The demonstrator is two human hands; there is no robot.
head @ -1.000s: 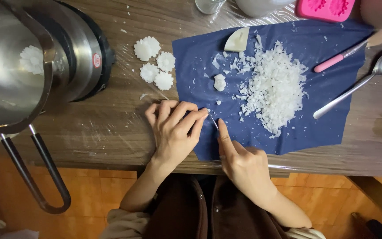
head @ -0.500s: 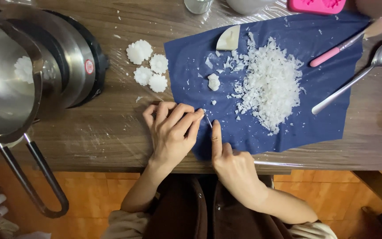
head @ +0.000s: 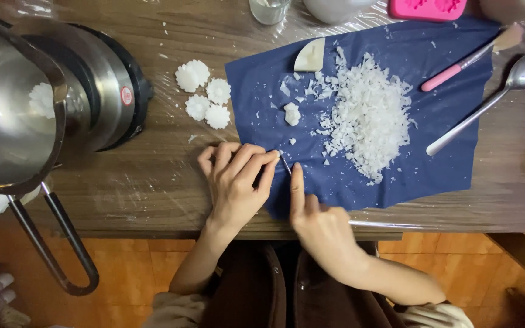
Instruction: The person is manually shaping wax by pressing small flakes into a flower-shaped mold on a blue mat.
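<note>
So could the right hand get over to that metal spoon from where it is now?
Probably yes. The right hand rests at the near edge of the blue cloth, and the spoon lies in the open farther right, with only bare cloth and table between them.

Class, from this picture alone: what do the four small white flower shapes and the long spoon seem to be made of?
Four small white flower shapes: probably wax or soap, matte and opaque with moulded petals, like the shavings beside them. Long spoon: metal, shiny bowl reflecting light.
</note>
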